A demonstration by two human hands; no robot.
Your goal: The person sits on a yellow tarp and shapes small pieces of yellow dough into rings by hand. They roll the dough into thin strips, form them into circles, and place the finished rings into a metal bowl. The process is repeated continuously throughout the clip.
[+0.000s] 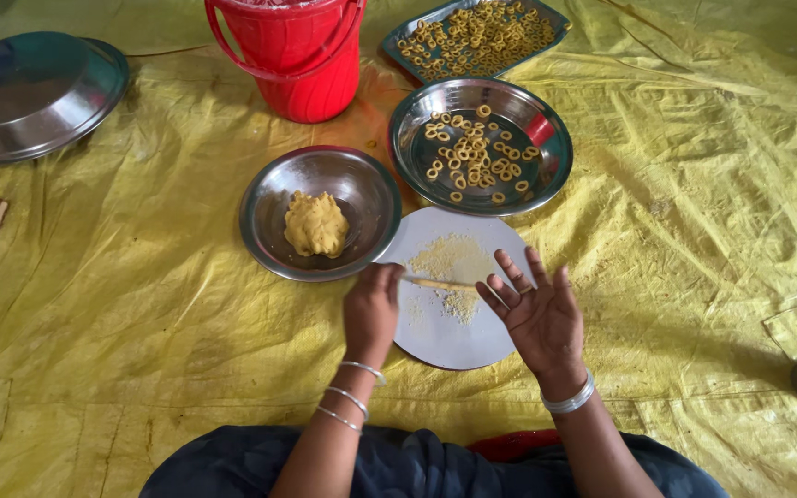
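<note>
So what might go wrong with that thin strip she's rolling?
The dough strip is thin and stretched between the left hand and right hand, so it might snap. The board lies right beside the dough bowl, which a hand could nudge.

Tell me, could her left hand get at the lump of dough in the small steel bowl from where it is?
Probably yes. The left hand lies just beside the bowl, whose open top leaves the dough lump uncovered, with nothing between them. The hand does pinch a thin dough strip.
</note>
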